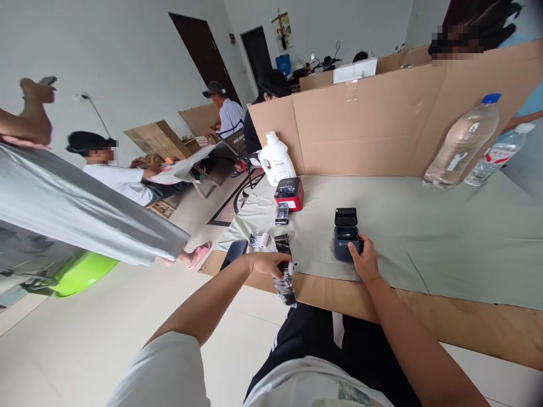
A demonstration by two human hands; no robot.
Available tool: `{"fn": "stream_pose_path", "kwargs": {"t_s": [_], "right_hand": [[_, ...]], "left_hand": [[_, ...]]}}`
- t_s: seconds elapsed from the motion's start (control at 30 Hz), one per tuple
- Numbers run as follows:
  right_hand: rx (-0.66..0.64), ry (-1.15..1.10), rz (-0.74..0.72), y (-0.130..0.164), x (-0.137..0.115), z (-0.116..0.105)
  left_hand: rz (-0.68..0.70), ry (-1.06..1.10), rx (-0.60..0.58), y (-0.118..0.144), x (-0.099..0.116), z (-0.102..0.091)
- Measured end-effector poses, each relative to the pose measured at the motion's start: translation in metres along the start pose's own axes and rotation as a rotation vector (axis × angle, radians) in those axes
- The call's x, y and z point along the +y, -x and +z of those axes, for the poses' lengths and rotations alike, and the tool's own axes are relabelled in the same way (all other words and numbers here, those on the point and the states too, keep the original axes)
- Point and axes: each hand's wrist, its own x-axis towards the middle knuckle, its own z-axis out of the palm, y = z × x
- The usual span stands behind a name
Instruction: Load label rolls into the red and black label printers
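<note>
My left hand [268, 263] is closed on a roll of black-and-white printed paper [285, 289], whose loose end hangs down past the table's front edge. My right hand [365, 259] grips the right side of a small dark thermal printer [344, 249], thumb across its front. The printer stands on the cloth with its lid [346, 216] raised. Close to my left hand lie a white paper roll with a printed strip [258, 241], another dark printed strip [282, 243] and a dark phone-like slab [233, 254]. Behind them, a printed strip [282, 213] lies in front of a red and black printer [289, 194].
A tall cardboard partition [360, 130] lines the table's far side. A white jug [276, 161] stands at the back left; a large bottle [464, 141] and a smaller bottle [498, 155] stand at the right. On the left a person in a grey garment [80, 198] stands nearby; others sit beyond.
</note>
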Motion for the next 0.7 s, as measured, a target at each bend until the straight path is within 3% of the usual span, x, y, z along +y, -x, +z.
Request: {"fn": "stream_pose_path", "kwargs": {"t_s": [0.13, 0.3, 0.5, 0.7], "right_hand": [[0.036, 0.058, -0.085, 0.002, -0.001, 0.002], [0.047, 0.161, -0.262, 0.003, -0.011, -0.001], [0.08, 0.173, -0.298, 0.002, -0.02, -0.01], [0.092, 0.141, -0.286, 0.002, -0.02, -0.014]], "left_hand": [[0.198, 0.161, 0.012, -0.032, 0.046, -0.002], [0.328, 0.126, 0.105, -0.087, 0.096, -0.011], [0.249, -0.349, 0.416, -0.147, 0.134, -0.025], [0.061, -0.655, 0.442, -0.172, 0.142, -0.017]]}}
